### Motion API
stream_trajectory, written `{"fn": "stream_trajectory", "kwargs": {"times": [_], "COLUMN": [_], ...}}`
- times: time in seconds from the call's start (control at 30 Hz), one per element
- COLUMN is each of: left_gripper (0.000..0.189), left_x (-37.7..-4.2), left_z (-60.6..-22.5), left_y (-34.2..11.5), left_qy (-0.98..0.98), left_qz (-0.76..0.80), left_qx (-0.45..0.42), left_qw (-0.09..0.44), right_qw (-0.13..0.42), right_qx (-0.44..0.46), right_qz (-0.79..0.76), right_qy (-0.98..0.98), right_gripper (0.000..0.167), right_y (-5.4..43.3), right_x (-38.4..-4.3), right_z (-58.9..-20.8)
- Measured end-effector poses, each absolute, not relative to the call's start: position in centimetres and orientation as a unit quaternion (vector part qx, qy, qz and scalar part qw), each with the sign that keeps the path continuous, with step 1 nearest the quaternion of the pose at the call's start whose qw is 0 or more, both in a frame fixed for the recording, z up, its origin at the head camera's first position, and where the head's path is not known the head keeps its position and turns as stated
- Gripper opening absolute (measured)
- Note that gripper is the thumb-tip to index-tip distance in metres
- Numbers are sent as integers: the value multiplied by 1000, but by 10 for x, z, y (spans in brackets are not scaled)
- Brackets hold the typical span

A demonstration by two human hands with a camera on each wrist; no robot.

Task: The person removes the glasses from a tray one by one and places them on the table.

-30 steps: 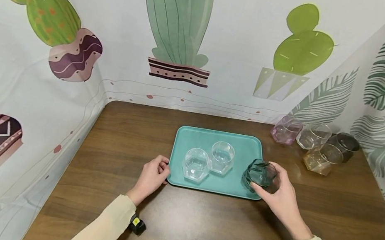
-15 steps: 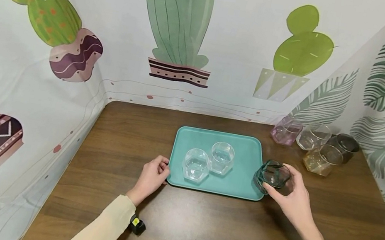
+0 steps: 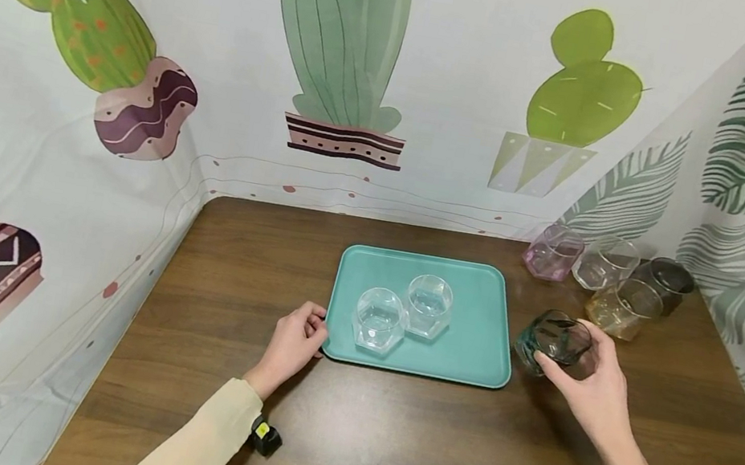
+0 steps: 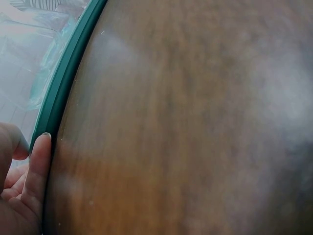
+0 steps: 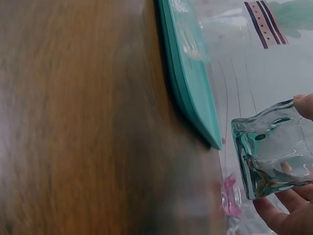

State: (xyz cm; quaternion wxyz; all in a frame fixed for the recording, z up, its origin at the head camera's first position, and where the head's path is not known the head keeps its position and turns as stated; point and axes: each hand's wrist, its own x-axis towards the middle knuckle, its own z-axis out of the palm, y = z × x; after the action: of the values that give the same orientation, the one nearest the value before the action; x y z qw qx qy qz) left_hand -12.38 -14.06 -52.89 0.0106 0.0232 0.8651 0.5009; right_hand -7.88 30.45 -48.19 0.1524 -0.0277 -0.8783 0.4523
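My right hand (image 3: 599,390) grips a smoky grey-green drinking glass (image 3: 549,338) by its sides, just off the right edge of a teal tray (image 3: 475,322). In the right wrist view the glass (image 5: 264,152) appears lifted, with its thick faceted base showing. At the tray's left edge, my left hand (image 3: 297,338) pinches the rim near the front corner. The left wrist view has a thumb (image 4: 39,169) along the outside of that rim. Two clear glasses stand on the tray, one front left (image 3: 379,321) and another (image 3: 429,306) slightly behind, close together.
Grouped at the table's back right corner are a pink glass (image 3: 554,253), a clear glass (image 3: 606,264), an amber glass (image 3: 624,306) and a dark grey glass (image 3: 666,281). Patterned cloth walls (image 3: 470,77) border the wooden table (image 3: 368,443) at its back and sides.
My right hand has carried the smoky glass rightward from above the tray's right side to beyond its edge. The left hand and the two clear glasses have stayed put.
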Motion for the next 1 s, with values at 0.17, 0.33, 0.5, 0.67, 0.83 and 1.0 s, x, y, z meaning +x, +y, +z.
{"fn": "stream_trajectory", "kwargs": {"times": [0.17, 0.33, 0.5, 0.67, 0.83, 1.0], "left_gripper": [18, 20, 19, 19, 20, 20], "left_x": [-124, -124, -123, -122, -123, -123], "left_z": [-529, -529, -529, -528, -528, -527], "left_y": [-140, -140, -139, -140, -140, -140], "left_qy": [866, 864, 864, 863, 864, 865], "left_qz": [499, 502, 503, 504, 504, 501], "left_qx": [19, 20, 19, 20, 20, 16], "left_qw": [14, 15, 14, 15, 17, 20], "right_qw": [149, 152, 156, 157, 158, 149], "right_qx": [-52, -69, -78, -95, -108, -125], "right_qz": [448, 444, 439, 436, 437, 434], "right_qy": [-880, -880, -881, -881, -879, -880], "right_gripper": [79, 80, 78, 79, 77, 79], "right_y": [312, 318, 319, 319, 316, 315], "right_x": [-85, -95, -108, -121, -132, -141], "right_z": [-486, -490, -491, -494, -497, -499]}}
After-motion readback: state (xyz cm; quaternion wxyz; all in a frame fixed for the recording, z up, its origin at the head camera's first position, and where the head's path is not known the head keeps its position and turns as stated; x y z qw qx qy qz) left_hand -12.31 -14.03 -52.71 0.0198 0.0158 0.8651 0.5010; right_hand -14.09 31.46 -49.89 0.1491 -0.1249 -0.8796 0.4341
